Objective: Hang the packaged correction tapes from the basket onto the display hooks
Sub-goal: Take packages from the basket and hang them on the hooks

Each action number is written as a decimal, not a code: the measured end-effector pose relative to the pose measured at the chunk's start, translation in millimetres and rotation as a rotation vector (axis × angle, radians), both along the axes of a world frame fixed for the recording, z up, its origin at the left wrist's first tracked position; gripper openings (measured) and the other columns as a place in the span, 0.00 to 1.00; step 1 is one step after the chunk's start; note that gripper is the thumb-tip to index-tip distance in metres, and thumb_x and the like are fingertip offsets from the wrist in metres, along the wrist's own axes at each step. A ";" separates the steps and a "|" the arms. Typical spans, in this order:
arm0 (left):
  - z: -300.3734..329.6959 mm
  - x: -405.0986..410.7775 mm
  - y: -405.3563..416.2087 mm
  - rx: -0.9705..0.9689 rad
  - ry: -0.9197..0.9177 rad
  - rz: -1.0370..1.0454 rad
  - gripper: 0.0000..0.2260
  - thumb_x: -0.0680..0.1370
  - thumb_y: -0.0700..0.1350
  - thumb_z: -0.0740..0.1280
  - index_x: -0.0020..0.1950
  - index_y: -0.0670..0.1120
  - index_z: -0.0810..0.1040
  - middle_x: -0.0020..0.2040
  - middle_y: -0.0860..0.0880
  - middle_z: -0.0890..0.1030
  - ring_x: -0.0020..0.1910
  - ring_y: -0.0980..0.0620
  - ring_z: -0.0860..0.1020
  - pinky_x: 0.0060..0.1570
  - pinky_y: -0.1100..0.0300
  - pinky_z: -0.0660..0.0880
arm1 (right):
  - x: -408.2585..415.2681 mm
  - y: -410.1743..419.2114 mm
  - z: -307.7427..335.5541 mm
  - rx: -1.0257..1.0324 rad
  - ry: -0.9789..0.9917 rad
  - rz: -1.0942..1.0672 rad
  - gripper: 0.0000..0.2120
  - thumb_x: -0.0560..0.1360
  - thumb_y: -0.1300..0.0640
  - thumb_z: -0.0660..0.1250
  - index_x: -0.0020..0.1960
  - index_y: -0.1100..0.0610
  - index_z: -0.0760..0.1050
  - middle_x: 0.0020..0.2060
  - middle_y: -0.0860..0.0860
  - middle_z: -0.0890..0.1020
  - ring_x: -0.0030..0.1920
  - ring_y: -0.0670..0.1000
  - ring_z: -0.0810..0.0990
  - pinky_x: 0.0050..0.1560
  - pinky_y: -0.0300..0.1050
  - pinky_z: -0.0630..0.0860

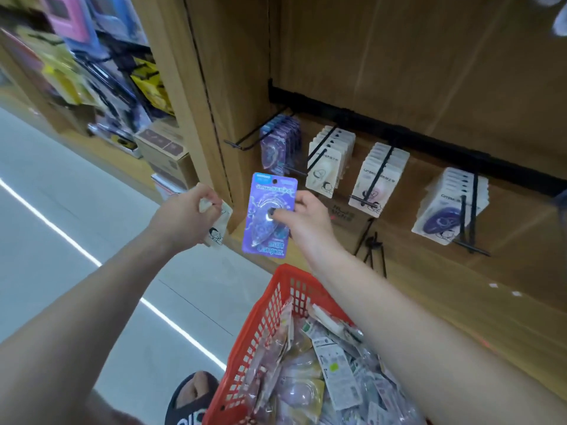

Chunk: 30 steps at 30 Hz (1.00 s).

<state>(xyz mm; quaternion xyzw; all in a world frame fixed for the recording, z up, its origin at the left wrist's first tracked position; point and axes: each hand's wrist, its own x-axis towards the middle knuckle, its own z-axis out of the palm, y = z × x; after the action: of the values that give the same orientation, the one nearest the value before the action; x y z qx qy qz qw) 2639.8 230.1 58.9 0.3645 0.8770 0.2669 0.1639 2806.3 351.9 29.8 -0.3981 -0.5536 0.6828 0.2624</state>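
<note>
My right hand (306, 216) pinches a purple packaged correction tape (267, 216) upright by its right edge, below and left of the display hooks. My left hand (187, 216) grips a white packaged correction tape (219, 228), partly hidden by the fingers. A red basket (270, 311) at the bottom holds several loose packs. On the wooden back panel, the leftmost hook (245, 139) carries purple packs (280, 145); three other hooks carry white packs (328, 161) (379, 179) (451, 204).
A black rail (399, 133) runs across the wooden panel and bears the hooks. Loose black hooks (372, 243) lie on the shelf board below. Left of the wooden upright, blurred goods and cardboard boxes (165, 148) line the aisle. A sandalled foot (193, 397) stands by the basket.
</note>
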 end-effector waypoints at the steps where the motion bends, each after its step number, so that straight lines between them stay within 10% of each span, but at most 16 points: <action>1: 1.7 -6.1 -1.4 -0.024 0.056 0.005 0.04 0.83 0.50 0.65 0.51 0.53 0.78 0.35 0.51 0.78 0.32 0.48 0.83 0.34 0.57 0.76 | -14.6 2.1 -1.0 0.022 -0.008 0.005 0.11 0.75 0.70 0.72 0.50 0.56 0.75 0.47 0.55 0.87 0.43 0.50 0.85 0.44 0.44 0.80; 7: 6.5 -23.3 -5.2 0.000 0.141 0.015 0.04 0.83 0.50 0.65 0.54 0.52 0.77 0.38 0.42 0.81 0.35 0.44 0.82 0.42 0.49 0.80 | -90.2 13.8 -11.6 0.034 -0.009 -0.059 0.10 0.76 0.68 0.71 0.53 0.57 0.75 0.50 0.58 0.87 0.53 0.61 0.86 0.59 0.61 0.81; 19: 0.4 -25.1 -3.1 -0.029 0.184 -0.029 0.04 0.83 0.56 0.61 0.55 0.59 0.74 0.46 0.43 0.75 0.38 0.46 0.76 0.33 0.55 0.67 | -134.0 43.9 -33.1 -0.030 -0.056 -0.214 0.09 0.80 0.57 0.71 0.58 0.55 0.75 0.55 0.55 0.84 0.54 0.58 0.85 0.49 0.54 0.82; 30: 7.8 2.7 13.4 0.057 0.077 -0.106 0.04 0.84 0.56 0.60 0.55 0.60 0.73 0.48 0.45 0.73 0.41 0.45 0.78 0.44 0.50 0.80 | -147.4 93.7 -42.5 -0.106 -0.278 -0.260 0.34 0.79 0.39 0.69 0.76 0.59 0.68 0.69 0.58 0.77 0.67 0.60 0.78 0.68 0.52 0.77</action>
<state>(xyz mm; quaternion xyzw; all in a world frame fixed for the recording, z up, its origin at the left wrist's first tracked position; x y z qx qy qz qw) 2642.6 243.5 66.7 0.4250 0.8541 0.2683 0.1336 2658.9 445.7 -12.8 -0.5699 -0.4917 0.6098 0.2480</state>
